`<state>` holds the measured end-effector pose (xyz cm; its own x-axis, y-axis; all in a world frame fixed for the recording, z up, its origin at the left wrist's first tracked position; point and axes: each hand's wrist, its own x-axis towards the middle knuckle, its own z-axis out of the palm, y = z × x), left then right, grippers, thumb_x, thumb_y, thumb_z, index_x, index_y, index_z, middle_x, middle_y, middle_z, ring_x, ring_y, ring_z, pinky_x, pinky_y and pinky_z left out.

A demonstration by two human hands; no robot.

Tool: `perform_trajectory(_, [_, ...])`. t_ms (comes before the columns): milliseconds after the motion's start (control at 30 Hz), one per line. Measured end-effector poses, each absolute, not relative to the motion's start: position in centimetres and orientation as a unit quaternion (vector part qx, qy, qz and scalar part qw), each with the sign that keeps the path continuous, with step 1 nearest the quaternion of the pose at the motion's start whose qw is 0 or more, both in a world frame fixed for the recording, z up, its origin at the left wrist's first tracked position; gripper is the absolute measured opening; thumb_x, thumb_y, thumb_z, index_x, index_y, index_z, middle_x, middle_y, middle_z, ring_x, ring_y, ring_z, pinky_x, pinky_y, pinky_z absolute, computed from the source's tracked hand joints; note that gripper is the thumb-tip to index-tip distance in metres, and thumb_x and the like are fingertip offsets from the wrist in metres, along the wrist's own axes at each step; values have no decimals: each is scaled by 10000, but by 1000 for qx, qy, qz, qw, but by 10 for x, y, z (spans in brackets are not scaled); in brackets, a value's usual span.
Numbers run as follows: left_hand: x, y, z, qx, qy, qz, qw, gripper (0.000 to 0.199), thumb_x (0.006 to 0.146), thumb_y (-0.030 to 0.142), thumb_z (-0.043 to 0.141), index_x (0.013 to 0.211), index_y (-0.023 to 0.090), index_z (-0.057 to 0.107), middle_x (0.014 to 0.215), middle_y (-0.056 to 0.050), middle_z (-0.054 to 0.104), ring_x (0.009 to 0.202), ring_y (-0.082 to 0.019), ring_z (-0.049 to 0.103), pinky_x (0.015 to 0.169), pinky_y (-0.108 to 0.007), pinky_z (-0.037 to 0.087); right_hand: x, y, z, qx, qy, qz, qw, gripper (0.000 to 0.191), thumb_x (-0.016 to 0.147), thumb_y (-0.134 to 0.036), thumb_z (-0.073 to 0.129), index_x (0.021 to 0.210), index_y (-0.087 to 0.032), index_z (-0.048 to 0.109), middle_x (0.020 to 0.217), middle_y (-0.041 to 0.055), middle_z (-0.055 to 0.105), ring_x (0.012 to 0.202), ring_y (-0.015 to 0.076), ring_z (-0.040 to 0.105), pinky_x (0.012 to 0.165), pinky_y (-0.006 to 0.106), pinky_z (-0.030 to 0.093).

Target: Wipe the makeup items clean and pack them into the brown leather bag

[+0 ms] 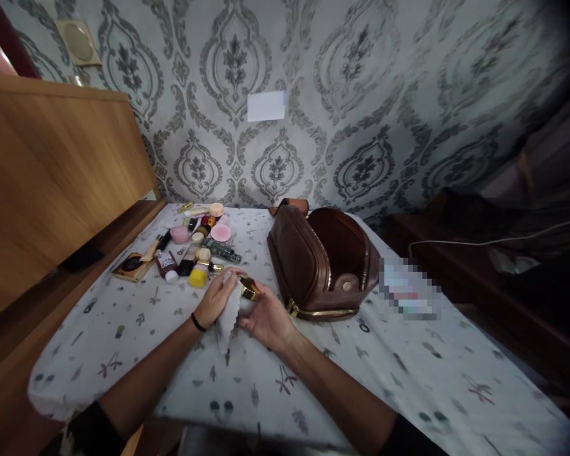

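Observation:
My left hand (215, 300), with a black band at its wrist, is closed on a white scalloped cloth (228, 318) that hangs down from the fingers. Between both hands is a small gold-coloured item (249, 289), gripped by my right hand (270, 318) and touching the cloth. To the right stands a brown leather bag (298, 259), unzipped, with its dark interior showing. Left of my hands lie several cosmetics, among them a yellow-capped jar (198, 277), a pink round compact (221, 234) and a gold-and-dark palette (133, 266).
The table (171, 361) has a white patterned cover. A wooden panel (61, 171) rises on the left, and a patterned wall (275, 57) stands behind. A blurred-out item (408, 290) lies right of the bag. Dark red furniture (484, 285) is at the right.

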<state>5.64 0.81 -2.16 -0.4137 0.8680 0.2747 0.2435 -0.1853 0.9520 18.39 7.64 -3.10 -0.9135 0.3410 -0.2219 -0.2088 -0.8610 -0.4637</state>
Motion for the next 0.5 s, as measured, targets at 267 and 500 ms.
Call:
perform_trajectory(267, [62, 5, -25, 507, 570, 584, 277, 557, 700, 369, 762, 1182, 201, 537, 1112, -68, 644, 1064, -247, 575, 968, -361, 413, 184, 78, -29, -146, -234, 951, 137, 326, 868, -493, 531, 1040, -229, 617, 853, 27, 729, 747, 207, 672, 678, 346, 529])
perform_trajectory(500, [63, 4, -23, 531, 604, 567, 177, 324, 913, 416, 513, 1134, 188, 578, 1048, -55, 665, 1008, -211, 594, 915, -322, 434, 183, 75, -27, -137, -222, 954, 147, 294, 868, -443, 572, 1080, -241, 600, 838, 9, 729, 717, 192, 669, 661, 317, 523])
